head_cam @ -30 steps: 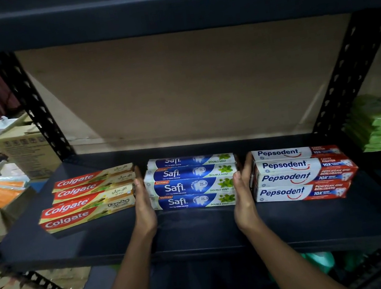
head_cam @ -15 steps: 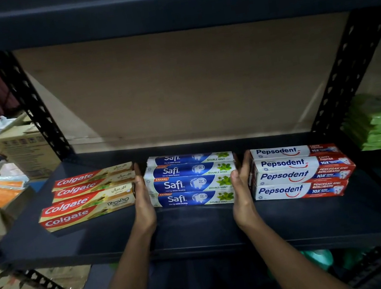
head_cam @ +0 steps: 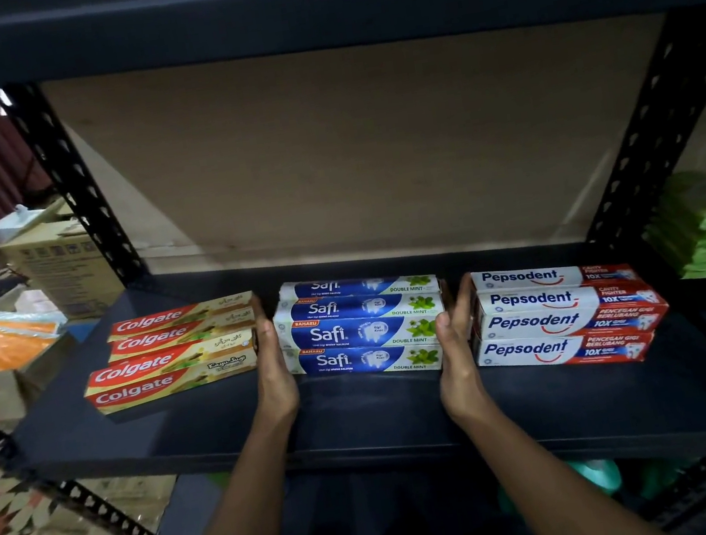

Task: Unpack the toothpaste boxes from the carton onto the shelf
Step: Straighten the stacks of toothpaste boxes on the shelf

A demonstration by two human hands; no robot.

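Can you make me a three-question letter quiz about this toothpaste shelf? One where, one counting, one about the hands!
1. Where on the dark metal shelf does the stack of blue-and-white Safi cardboard boxes stand? A) left end B) middle C) right end
2. How many red-and-white Pepsodent cardboard boxes show? A) one B) two C) four
3. How are the left hand and right hand? A) flat beside the Safi stack's ends B) fists C) lifting a carton
Answers: 1 B, red-and-cream Colgate cardboard boxes lie left of it, Pepsodent right; 2 C, four logos show; 3 A, straight fingers lie along both ends.
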